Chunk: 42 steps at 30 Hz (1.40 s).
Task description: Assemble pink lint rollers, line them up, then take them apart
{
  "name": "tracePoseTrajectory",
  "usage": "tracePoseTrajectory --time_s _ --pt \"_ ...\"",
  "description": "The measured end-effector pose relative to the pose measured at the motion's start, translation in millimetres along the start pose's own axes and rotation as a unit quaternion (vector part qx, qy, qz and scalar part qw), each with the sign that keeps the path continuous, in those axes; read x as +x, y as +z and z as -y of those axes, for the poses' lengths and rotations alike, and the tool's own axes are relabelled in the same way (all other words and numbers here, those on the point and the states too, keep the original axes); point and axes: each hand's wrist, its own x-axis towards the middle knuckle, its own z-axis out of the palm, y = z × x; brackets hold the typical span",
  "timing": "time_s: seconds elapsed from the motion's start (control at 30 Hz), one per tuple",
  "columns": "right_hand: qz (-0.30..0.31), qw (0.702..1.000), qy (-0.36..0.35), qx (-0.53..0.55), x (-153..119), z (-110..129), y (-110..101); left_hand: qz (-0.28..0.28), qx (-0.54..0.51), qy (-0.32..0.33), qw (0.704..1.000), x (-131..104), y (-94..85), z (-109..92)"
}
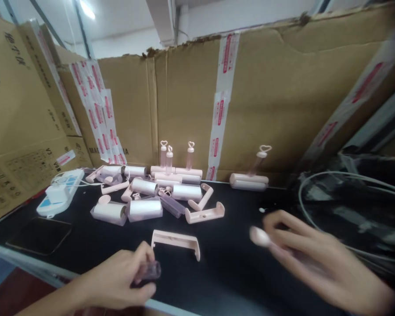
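My left hand (118, 278) is closed around a short clear tube (154, 270) near the table's front edge. Its open-looking end points right. At the right, my right hand (319, 259) pinches a small pale pink cap-like piece (260, 236); motion blurs both, so the cap's exact shape is unclear. Between the hands, just beyond the left fingers, lies a pale pink bracket (176, 239) with bent ends. Another pink bracket (206, 215) rests farther back. A tiny white piece (262, 210) lies beyond my right fingertips.
Several white rolls (145, 209) in clear covers cluster on the black table (227, 272). Behind them, roller pieces with heart-topped tubes (190, 156) stand against a cardboard wall (184, 96). A power strip (61, 193) and dark phone-like slab (39, 235) lie left; a white cable (301, 193) loops right.
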Motion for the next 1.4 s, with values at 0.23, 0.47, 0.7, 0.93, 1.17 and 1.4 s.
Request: tracePoseTrajectory --time_s 0.23,0.47,0.7,0.93,1.17,1.4 --pt "0.009 0.983 0.141 -0.119 54 -65 25 -0.128 0.344 0.238 0.899 73 40.1 -17" --pt "0.021 0.971 0.232 -0.059 102 -105 34 -0.207 0.254 0.189 0.926 131 64.8 -22" --pt "0.078 0.955 0.276 -0.073 118 -123 53 -0.167 0.245 0.260 0.919 172 49.3 -18" --pt "-0.035 0.926 0.354 -0.123 120 -137 32 -0.178 0.282 0.320 0.887 209 30.5 -12" --pt "-0.084 0.899 0.411 -0.123 140 -151 5 -0.234 0.434 0.518 0.699 203 34.6 -8" --pt "-0.159 0.918 0.338 -0.135 136 -111 -19 -0.253 0.452 0.546 0.658 187 33.2 -23"
